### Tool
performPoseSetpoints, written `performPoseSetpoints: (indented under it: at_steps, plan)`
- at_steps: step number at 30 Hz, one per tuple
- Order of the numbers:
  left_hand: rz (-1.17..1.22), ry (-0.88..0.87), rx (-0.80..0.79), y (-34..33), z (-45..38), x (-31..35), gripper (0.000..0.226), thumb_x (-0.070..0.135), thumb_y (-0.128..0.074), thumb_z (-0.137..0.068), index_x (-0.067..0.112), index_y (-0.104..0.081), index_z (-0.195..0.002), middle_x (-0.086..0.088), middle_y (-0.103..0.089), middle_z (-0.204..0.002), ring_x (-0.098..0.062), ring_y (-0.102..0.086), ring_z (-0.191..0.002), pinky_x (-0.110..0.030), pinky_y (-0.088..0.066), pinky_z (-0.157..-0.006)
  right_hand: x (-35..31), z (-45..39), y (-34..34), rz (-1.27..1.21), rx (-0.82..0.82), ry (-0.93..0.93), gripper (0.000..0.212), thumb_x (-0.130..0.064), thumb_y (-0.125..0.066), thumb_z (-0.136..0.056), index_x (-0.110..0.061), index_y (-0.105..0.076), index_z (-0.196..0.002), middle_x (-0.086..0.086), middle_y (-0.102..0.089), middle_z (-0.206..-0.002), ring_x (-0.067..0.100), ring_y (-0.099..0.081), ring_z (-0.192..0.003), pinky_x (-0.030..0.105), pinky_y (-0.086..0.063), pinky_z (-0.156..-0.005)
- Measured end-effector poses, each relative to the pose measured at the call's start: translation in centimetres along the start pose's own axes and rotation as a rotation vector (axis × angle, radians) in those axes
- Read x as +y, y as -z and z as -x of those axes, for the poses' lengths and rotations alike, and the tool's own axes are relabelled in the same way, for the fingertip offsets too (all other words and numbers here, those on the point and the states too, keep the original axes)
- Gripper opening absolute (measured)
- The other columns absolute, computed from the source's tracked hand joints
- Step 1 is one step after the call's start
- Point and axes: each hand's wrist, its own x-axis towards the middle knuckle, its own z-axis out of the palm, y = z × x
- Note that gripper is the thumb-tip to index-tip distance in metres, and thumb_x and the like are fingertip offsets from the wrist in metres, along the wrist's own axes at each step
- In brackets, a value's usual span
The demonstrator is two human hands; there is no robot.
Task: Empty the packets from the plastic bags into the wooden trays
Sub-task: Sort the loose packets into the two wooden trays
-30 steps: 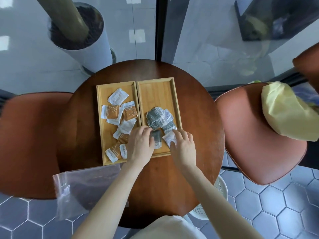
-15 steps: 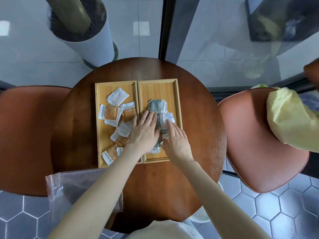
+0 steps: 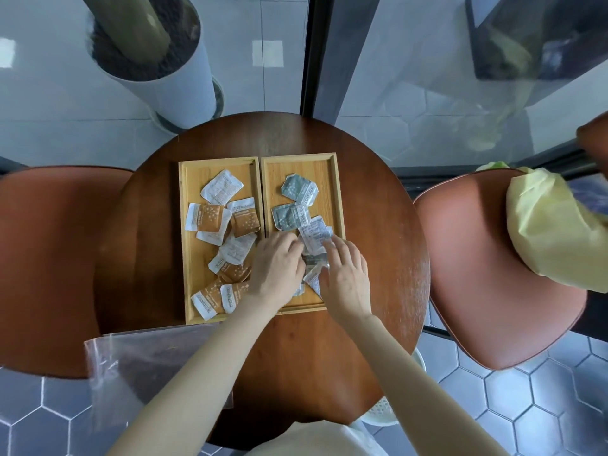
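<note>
Two wooden trays lie side by side on a round brown table (image 3: pixel 378 225). The left tray (image 3: pixel 189 258) holds several orange and white packets (image 3: pixel 210 218). The right tray (image 3: pixel 329 166) holds several grey and white packets (image 3: pixel 297 189), spread along its length. My left hand (image 3: pixel 279 269) and my right hand (image 3: pixel 345 274) lie flat on the grey packets in the near half of the right tray, fingers apart, gripping nothing. An empty clear plastic bag (image 3: pixel 131 366) lies at the table's near left edge, partly hanging over it.
Orange-brown chairs stand at the left (image 3: pixel 42 264) and right (image 3: pixel 487 291); a pale yellow bag (image 3: pixel 556 225) rests on the right one. A white planter (image 3: pixel 164 67) stands beyond glass at the back. A white perforated basket (image 3: pixel 385 413) sits on the floor under the table.
Both hands pushed forward over the grey packets and drew back a little. The heap is now spread out, with two grey packets lying farther up the right tray.
</note>
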Motion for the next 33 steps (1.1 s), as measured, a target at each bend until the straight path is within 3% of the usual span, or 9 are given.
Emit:
performPoseSetpoints:
  at_steps: [4,7,9,14,18,21,25,29,33]
  plan:
    - [0.013,-0.029,-0.080,-1.2,1.7,0.7,0.043,0.021,-0.058,-0.083,0.008,-0.055,-0.123,-0.007,-0.060,-0.128,-0.025,-0.054,-0.121,-0.043,-0.045,-0.098,-0.1,-0.5,0.3,0.141,-0.079,0.113,0.050,-0.019,-0.051,-0.081,-0.008,-0.049,-0.130,0.011,-0.054,-0.136,0.029,-0.047,-0.128,0.048,-0.038,-0.104]
    - [-0.070,0.026,-0.141,-1.9,2.5,0.8,0.051,0.029,-0.057,-0.084,0.007,-0.050,-0.130,-0.007,-0.052,-0.139,-0.025,-0.047,-0.130,-0.048,-0.039,-0.105,0.2,-1.6,0.5,0.184,-0.211,0.111,0.058,-0.023,-0.041,-0.093,-0.011,-0.019,-0.146,0.007,-0.020,-0.156,0.026,-0.013,-0.144,0.046,-0.011,-0.116]
    - [-0.109,0.036,-0.147,-2.0,2.5,0.9,0.051,0.032,-0.058,-0.084,0.008,-0.052,-0.128,-0.006,-0.053,-0.138,-0.024,-0.046,-0.130,-0.049,-0.038,-0.105,0.3,-2.1,0.8,0.185,-0.216,0.082,0.057,-0.025,-0.034,-0.096,-0.011,-0.012,-0.147,0.005,-0.012,-0.158,0.024,-0.004,-0.146,0.044,-0.004,-0.117]
    - [-0.143,0.051,-0.134,-1.6,2.2,0.9,0.048,0.035,-0.051,-0.087,0.006,-0.054,-0.126,-0.006,-0.056,-0.135,-0.025,-0.045,-0.130,-0.050,-0.035,-0.106,0.1,-1.7,1.2,0.130,-0.078,0.079,0.046,-0.026,-0.034,-0.093,-0.008,-0.043,-0.134,0.010,-0.048,-0.141,0.027,-0.035,-0.136,0.046,-0.024,-0.112]
    - [-0.082,0.066,-0.192,-1.3,2.0,0.9,0.053,0.037,-0.031,-0.096,0.007,-0.035,-0.140,-0.004,-0.032,-0.152,-0.023,-0.022,-0.143,-0.049,-0.017,-0.115,0.2,-1.5,1.6,0.173,-0.233,0.050,0.054,-0.030,-0.034,-0.097,-0.013,-0.018,-0.146,0.005,-0.021,-0.156,0.021,-0.011,-0.145,0.041,-0.009,-0.117]
    - [-0.078,0.069,-0.195,-0.7,2.2,0.7,0.054,0.037,-0.029,-0.096,0.006,-0.030,-0.141,-0.006,-0.029,-0.153,-0.022,-0.017,-0.144,-0.046,-0.020,-0.114,-0.5,-1.0,2.6,0.165,-0.211,0.087,0.051,-0.027,-0.037,-0.096,-0.010,-0.025,-0.143,0.009,-0.027,-0.154,0.023,-0.017,-0.143,0.041,-0.013,-0.116]
    - [-0.039,0.060,-0.117,0.7,3.3,-0.4,0.039,0.026,-0.040,-0.093,0.006,-0.052,-0.125,-0.011,-0.055,-0.131,-0.025,-0.045,-0.128,-0.042,-0.038,-0.101,-1.8,-0.1,3.6,0.153,-0.257,0.119,0.030,-0.018,-0.043,-0.093,-0.007,-0.053,-0.118,0.010,-0.055,-0.126,0.028,-0.043,-0.123,0.037,-0.033,-0.101]
    - [-0.023,0.043,-0.013,2.3,5.9,-2.4,0.022,0.018,-0.053,-0.088,0.006,-0.069,-0.096,-0.009,-0.071,-0.088,-0.027,-0.063,-0.086,-0.039,-0.051,-0.073,-3.9,0.9,4.2,0.213,-0.361,0.204,0.024,-0.017,-0.040,-0.093,-0.008,-0.056,-0.108,0.008,-0.060,-0.112,0.025,-0.050,-0.111,0.033,-0.039,-0.091]
    - [-0.035,0.045,0.082,3.4,9.4,-4.8,0.009,0.013,-0.064,-0.079,0.009,-0.072,-0.081,-0.006,-0.070,-0.074,-0.025,-0.064,-0.072,-0.035,-0.052,-0.060,-7.3,2.9,4.0,0.240,-0.361,0.305,0.024,-0.016,-0.040,-0.094,-0.006,-0.055,-0.109,0.011,-0.059,-0.114,0.027,-0.048,-0.113,0.035,-0.038,-0.093]
